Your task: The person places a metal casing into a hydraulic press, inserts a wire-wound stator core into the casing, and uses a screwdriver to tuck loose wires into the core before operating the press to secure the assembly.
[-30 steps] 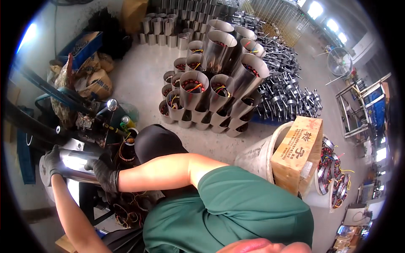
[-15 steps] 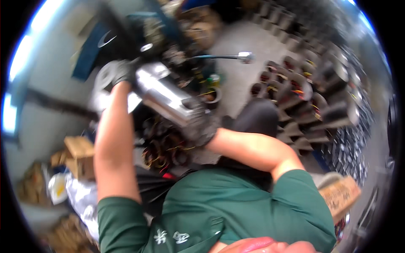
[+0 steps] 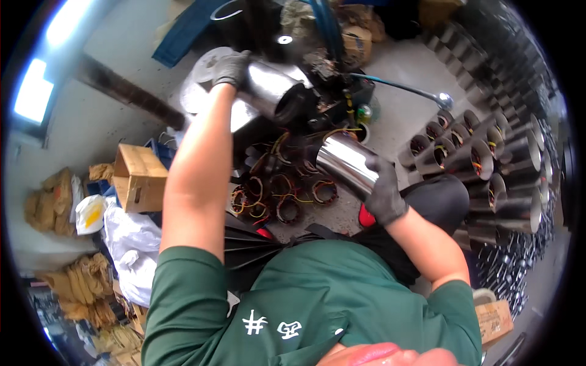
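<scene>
Both hands wear dark grey gloves. My left hand [image 3: 231, 68] reaches forward at the upper left, its fingers bent over the far end of a shiny metal cylinder [image 3: 270, 86] at the machine; its fingertips are partly hidden. That cylinder's dark open end points to the lower right. Beside the same hand is a pale round metal disc [image 3: 204, 72]. My right hand [image 3: 386, 196] is closed round the near end of a second polished metal cylinder [image 3: 347, 161], held tilted above the floor, apart from the first one.
Several wound copper rings [image 3: 288, 210] with yellow wires lie below the machine. Rows of metal tubes with wires inside [image 3: 482, 160] stand at right. A rod with a shiny head [image 3: 442, 99] sticks out over the floor. An open cardboard box [image 3: 141, 177] stands at left.
My right hand has drawn back toward the lower right with its cylinder, away from the machine. My left hand stays at the machine. The whole view has shifted and become sharper.
</scene>
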Demonstrator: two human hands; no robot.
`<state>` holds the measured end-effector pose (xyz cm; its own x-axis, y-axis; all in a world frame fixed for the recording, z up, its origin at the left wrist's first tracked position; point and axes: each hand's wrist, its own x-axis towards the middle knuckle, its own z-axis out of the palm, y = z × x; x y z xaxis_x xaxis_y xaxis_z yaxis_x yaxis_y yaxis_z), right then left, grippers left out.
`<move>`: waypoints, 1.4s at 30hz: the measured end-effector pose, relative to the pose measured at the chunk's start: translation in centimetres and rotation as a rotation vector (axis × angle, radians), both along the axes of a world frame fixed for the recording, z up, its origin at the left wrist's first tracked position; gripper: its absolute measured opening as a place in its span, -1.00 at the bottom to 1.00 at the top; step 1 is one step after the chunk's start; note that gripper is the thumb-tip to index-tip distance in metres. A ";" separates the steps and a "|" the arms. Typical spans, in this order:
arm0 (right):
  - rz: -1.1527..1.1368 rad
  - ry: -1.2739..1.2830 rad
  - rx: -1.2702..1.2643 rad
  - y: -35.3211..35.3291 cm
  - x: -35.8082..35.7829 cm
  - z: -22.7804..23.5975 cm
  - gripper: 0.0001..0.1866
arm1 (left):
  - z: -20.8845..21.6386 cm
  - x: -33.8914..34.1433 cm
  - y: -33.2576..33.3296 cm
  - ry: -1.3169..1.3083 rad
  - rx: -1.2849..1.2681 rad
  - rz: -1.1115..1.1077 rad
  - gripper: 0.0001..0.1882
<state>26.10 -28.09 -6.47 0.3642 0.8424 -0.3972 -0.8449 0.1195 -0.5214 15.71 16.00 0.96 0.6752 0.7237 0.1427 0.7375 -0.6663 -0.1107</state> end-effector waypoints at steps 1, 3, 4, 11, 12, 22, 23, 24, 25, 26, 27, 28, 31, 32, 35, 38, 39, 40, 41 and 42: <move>-0.016 0.063 -0.125 0.0 1.5 -0.7 -0.39 | -0.1 0.0 -0.3 -0.102 0.050 -0.025 -0.52; -0.120 0.082 -0.205 1.5 3.2 -0.6 -0.43 | -1.1 -2.4 2.1 -0.179 0.236 0.005 -0.62; -0.218 0.008 -0.338 1.7 4.7 -0.3 -0.44 | -0.9 -2.5 2.8 -0.109 0.187 -0.082 -0.61; -0.252 -0.922 -0.184 -4.9 20.9 2.5 -0.70 | -3.1 -0.5 3.8 -0.402 -0.232 0.266 -0.20; -0.193 -0.781 -0.232 -5.8 20.7 5.8 -0.69 | -3.1 -1.2 3.5 -0.449 -0.219 0.277 -0.21; 0.361 -1.370 -1.027 -16.8 26.9 19.6 -0.43 | -2.9 -1.5 2.5 -0.548 -0.235 0.298 -0.25; 0.241 -1.150 -0.848 -18.6 28.3 19.0 -0.39 | -2.8 -1.4 2.3 -0.555 -0.221 0.295 -0.25; 0.122 -0.898 -0.591 -20.2 29.6 17.9 -0.34 | -2.9 -1.4 2.2 -0.558 -0.205 0.298 -0.24; 0.044 -0.688 -0.385 -21.9 30.5 17.4 -0.29 | -2.9 -1.1 1.9 -0.539 -0.215 0.297 -0.23; 0.137 -0.801 -0.619 -21.6 29.5 18.0 -0.31 | -2.5 -1.1 1.0 -0.546 -0.263 0.303 -0.23; 0.242 -0.916 -0.838 -20.6 28.7 18.4 -0.32 | -2.6 -1.8 1.5 -0.555 -0.237 0.317 -0.23; 0.349 -1.030 -1.058 -19.7 28.1 18.5 -0.33 | -2.6 -2.4 1.9 -0.564 -0.213 0.331 -0.22; 0.460 -1.249 -1.139 -18.8 28.0 18.3 -0.42 | -2.4 -2.7 1.4 -0.565 -0.203 0.303 -0.25; 0.277 -1.199 -1.084 -18.1 26.2 18.7 -0.48 | -2.4 -3.1 1.6 -0.567 -0.185 0.296 -0.26; 0.377 -1.210 -1.175 -20.2 29.4 17.3 -0.45 | -2.3 -2.1 0.4 -0.615 -0.251 0.265 -0.28; 0.217 -1.253 -1.012 -20.2 28.9 16.6 -0.52 | -2.8 -3.7 1.3 -0.659 -0.232 0.244 -0.30; 0.379 -1.457 -1.290 -18.9 28.3 17.8 -0.49 | -2.9 -3.7 1.2 -0.671 -0.233 0.242 -0.30; 0.430 -1.495 -1.348 -18.4 27.7 18.2 -0.48 | -3.1 -3.9 0.9 -0.684 -0.233 0.242 -0.30; 0.341 -1.565 -1.365 -19.7 28.7 17.6 -0.50 | -3.1 -3.4 0.6 -0.728 -0.284 0.283 -0.30; 0.259 -1.635 -1.372 -20.7 29.9 16.8 -0.51 | -3.5 -3.2 0.7 -0.756 -0.295 0.295 -0.28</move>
<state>56.02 -48.80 10.33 0.8779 0.4469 -0.1721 0.4016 -0.8828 -0.2439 12.48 16.67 -2.50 0.2530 0.9328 0.2568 0.6910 -0.3600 0.6268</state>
